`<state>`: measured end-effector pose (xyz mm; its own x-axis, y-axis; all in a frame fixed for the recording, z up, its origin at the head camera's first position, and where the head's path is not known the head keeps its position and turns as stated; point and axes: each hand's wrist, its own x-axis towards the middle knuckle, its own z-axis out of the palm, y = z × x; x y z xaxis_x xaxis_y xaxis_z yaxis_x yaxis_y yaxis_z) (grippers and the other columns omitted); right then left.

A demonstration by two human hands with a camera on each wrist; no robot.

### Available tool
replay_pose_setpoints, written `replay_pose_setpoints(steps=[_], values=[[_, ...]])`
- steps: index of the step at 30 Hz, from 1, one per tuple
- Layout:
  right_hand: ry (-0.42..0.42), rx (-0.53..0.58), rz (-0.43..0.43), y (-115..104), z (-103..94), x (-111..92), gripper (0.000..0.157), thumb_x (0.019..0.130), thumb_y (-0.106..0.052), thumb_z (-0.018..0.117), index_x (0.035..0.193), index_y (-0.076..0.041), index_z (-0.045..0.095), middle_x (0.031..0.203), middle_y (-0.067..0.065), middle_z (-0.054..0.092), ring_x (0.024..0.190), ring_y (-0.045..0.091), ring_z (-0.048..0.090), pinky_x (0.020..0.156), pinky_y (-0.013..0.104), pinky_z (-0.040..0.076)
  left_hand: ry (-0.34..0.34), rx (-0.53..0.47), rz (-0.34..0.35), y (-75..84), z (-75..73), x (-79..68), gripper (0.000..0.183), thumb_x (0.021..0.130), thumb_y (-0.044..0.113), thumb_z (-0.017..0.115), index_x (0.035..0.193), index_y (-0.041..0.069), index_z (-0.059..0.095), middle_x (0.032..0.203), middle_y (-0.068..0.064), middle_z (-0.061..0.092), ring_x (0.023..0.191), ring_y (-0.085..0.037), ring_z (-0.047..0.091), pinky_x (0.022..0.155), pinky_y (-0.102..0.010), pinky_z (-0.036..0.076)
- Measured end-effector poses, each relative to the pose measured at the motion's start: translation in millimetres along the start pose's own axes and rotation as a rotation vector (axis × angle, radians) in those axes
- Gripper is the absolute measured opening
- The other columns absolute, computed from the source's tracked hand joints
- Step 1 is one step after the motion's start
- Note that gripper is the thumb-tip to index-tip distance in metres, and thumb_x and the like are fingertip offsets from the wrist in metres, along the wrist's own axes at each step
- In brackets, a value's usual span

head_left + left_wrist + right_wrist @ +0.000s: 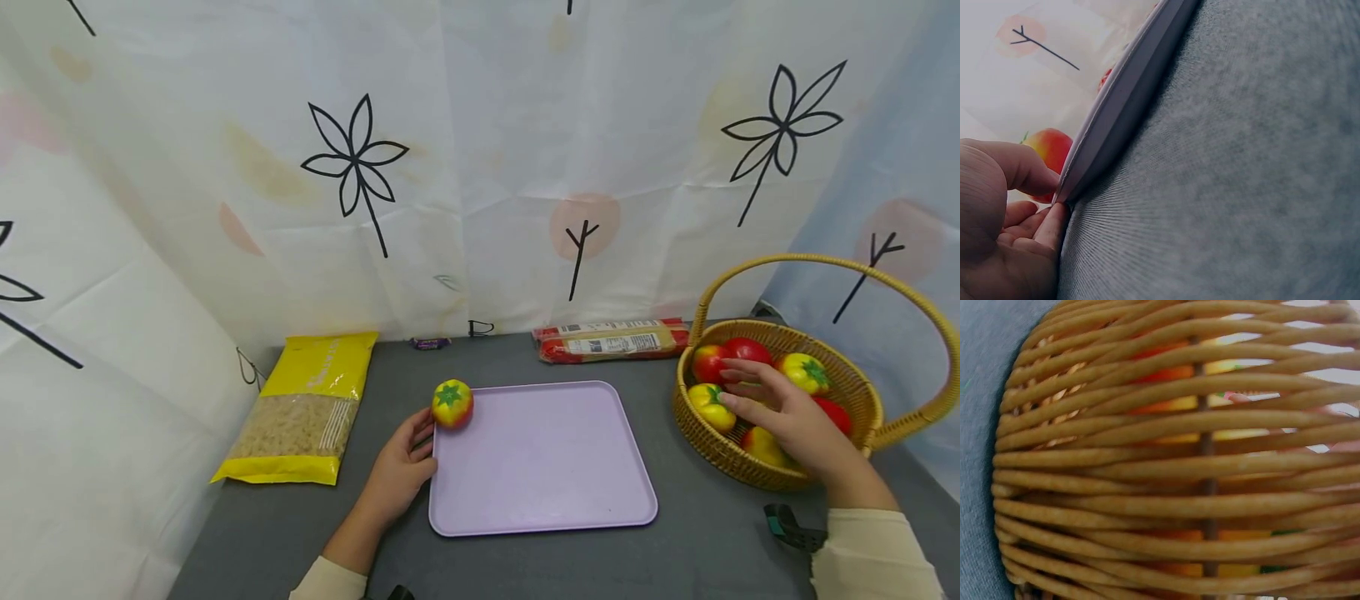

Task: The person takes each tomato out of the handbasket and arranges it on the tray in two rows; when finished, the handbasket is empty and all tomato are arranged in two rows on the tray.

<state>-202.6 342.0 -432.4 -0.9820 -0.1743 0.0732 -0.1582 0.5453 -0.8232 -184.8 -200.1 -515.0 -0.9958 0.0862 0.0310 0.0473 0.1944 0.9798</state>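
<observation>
A lavender tray (543, 458) lies flat on the grey table. On its far left corner sits a yellow-and-red toy fruit (453, 405) with a green star-shaped top. My left hand (401, 467) rests against the tray's left edge, thumb and fingertips at the rim, just below that fruit. In the left wrist view the thumb (1025, 169) meets the tray's corner. My right hand (780, 412) is over the wicker basket (697, 429), fingers and thumb spread apart above several red and yellow toy fruits. The right wrist view shows only basket weave (1147, 462), hiding that hand.
A yellow pasta bag (300, 408) lies at the left. A red-ended noodle packet (611, 340) and a small purple wrapper (430, 343) lie along the back, before the patterned curtain (495, 167). The basket's tall handle (825, 260) arches beyond my right hand.
</observation>
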Motion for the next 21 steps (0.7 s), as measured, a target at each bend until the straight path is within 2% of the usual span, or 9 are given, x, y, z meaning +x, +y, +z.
replay_pose_setpoints(steps=[3,5,7,8,10,12,14,18,21], values=[[-0.028,-0.091,0.052,-4,3.2,3,0.073,0.108,-0.029,0.068,0.163,0.005,0.034,0.157,0.036,0.042,0.136,0.058,0.043,0.101,0.05,0.056,0.002,-0.004,-0.006,0.3,0.0,-0.4,0.079,0.09,-0.012,0.064,0.164,-0.005,0.038,0.165,-0.023,0.043,0.15,-0.039,0.046,0.116,-0.046,0.043],[-0.046,-0.144,0.051,-5,4.8,4,0.076,0.105,-0.027,0.074,0.162,0.006,0.036,0.157,0.036,0.043,0.135,0.06,0.045,0.102,0.049,0.056,0.003,-0.004,-0.006,1.1,0.1,-0.8,0.079,0.09,-0.012,0.065,0.164,-0.005,0.038,0.165,-0.023,0.043,0.15,-0.039,0.046,0.117,-0.047,0.043],[-0.057,-0.195,0.031,-4,5.6,6,0.076,0.102,-0.024,0.078,0.16,0.007,0.04,0.156,0.035,0.045,0.134,0.059,0.048,0.099,0.032,0.055,0.001,-0.006,-0.007,1.9,0.5,-1.2,0.079,0.09,-0.012,0.065,0.164,-0.005,0.038,0.165,-0.023,0.043,0.15,-0.039,0.046,0.117,-0.047,0.042],[-0.061,-0.22,0.019,-3,5.9,6,0.075,0.101,-0.022,0.08,0.159,0.007,0.042,0.155,0.035,0.046,0.132,0.058,0.05,0.097,0.03,0.056,0.001,-0.007,-0.007,2.1,0.7,-1.4,0.079,0.09,-0.012,0.065,0.164,-0.005,0.038,0.165,-0.023,0.043,0.15,-0.039,0.046,0.117,-0.048,0.042],[-0.068,-0.255,-0.009,-2,6.6,8,0.074,0.098,-0.017,0.082,0.157,0.008,0.045,0.153,0.036,0.047,0.131,0.058,0.051,0.1,0.033,0.058,0.0,-0.007,-0.009,2.4,1.1,-1.7,0.079,0.09,-0.012,0.065,0.164,-0.005,0.038,0.165,-0.023,0.043,0.15,-0.039,0.046,0.117,-0.048,0.042],[-0.066,-0.291,-0.02,0,7.7,9,0.073,0.096,-0.015,0.084,0.154,0.008,0.048,0.15,0.036,0.048,0.129,0.058,0.051,0.105,0.053,0.057,0.001,-0.006,-0.01,2.3,1.3,-2.0,0.079,0.09,-0.012,0.065,0.164,-0.005,0.038,0.165,-0.023,0.043,0.15,-0.039,0.046,0.117,-0.048,0.042],[-0.062,-0.317,-0.029,0,8.8,9,0.072,0.094,-0.014,0.086,0.152,0.009,0.05,0.146,0.036,0.05,0.126,0.056,0.053,0.102,0.072,0.051,0.0,-0.008,-0.006,2.1,1.4,-1.9,0.079,0.09,-0.012,0.064,0.164,-0.005,0.038,0.165,-0.024,0.043,0.15,-0.04,0.045,0.117,-0.048,0.042],[-0.042,-0.364,-0.04,1,11.1,10,0.068,0.092,-0.014,0.087,0.147,0.009,0.055,0.135,0.033,0.056,0.117,0.05,0.056,0.098,0.071,0.053,-0.007,-0.015,0.018,1.0,0.9,-1.2,0.078,0.089,-0.014,0.062,0.163,-0.008,0.037,0.165,-0.026,0.042,0.15,-0.042,0.044,0.117,-0.049,0.041],[-0.042,-0.382,-0.032,0,12.3,11,0.066,0.091,-0.017,0.088,0.144,0.009,0.057,0.134,0.033,0.057,0.117,0.05,0.054,0.099,0.072,0.051,-0.007,-0.016,0.028,0.0,0.2,-0.7,0.078,0.089,-0.015,0.062,0.163,-0.009,0.036,0.165,-0.027,0.042,0.15,-0.042,0.044,0.117,-0.049,0.041]])
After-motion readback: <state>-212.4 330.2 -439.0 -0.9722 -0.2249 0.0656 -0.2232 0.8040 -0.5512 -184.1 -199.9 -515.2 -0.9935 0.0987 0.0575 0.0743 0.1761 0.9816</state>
